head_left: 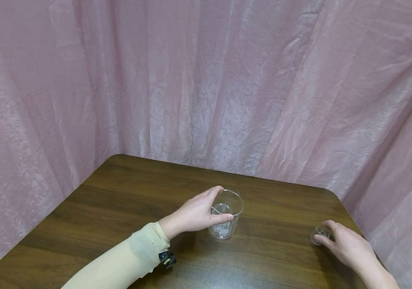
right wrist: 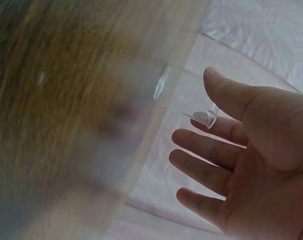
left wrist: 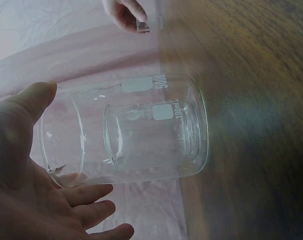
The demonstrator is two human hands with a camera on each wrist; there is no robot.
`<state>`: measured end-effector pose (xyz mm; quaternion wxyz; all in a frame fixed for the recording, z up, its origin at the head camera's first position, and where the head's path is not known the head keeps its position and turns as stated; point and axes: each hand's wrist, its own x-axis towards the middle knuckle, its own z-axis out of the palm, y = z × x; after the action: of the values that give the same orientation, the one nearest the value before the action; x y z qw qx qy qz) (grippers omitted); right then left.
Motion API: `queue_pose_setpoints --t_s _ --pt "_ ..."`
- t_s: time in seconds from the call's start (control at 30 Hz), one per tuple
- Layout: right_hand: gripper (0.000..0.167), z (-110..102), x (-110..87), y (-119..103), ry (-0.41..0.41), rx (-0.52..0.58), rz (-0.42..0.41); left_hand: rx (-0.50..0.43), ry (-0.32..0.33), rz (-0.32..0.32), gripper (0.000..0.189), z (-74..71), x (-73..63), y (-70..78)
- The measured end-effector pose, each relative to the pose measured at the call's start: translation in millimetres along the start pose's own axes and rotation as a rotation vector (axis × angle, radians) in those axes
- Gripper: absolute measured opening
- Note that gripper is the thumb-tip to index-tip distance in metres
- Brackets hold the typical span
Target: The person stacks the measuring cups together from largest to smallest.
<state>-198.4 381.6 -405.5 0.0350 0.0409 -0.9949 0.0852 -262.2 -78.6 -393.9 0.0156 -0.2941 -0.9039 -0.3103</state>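
A large clear glass beaker (head_left: 233, 218) stands upright on the wooden table, a 100 mL beaker (left wrist: 146, 132) nested inside it. Around the large beaker's rim my left hand (head_left: 200, 210) holds on, thumb on the near side and fingers at the far side. The left wrist view shows the other fingers spread loosely beside the glass. Far to the right, my right hand (head_left: 348, 243) pinches a small clear beaker (right wrist: 179, 92) near its rim between thumb and index finger. Its other fingers are loosely extended. The small beaker is upright, close over or on the tabletop.
The brown wooden table (head_left: 119, 196) has rounded far corners, and its right edge runs close by my right hand. Pink velvety curtains (head_left: 206, 80) hang behind and at both sides. A black device (head_left: 167, 259) is strapped at my left wrist.
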Motion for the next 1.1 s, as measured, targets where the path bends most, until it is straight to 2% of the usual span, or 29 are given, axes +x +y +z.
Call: queue_pose_setpoints --t_s 0.43,1.1 --pt "0.073 -1.7 -0.9 -3.2 -0.020 0.002 0.026 -0.004 0.000 0.001 0.095 0.3 -0.1 -0.1" --pt "0.055 -4.2 -3.3 -8.5 0.007 0.020 0.031 -0.005 0.002 0.001 0.095 0.4 0.4 -0.6"
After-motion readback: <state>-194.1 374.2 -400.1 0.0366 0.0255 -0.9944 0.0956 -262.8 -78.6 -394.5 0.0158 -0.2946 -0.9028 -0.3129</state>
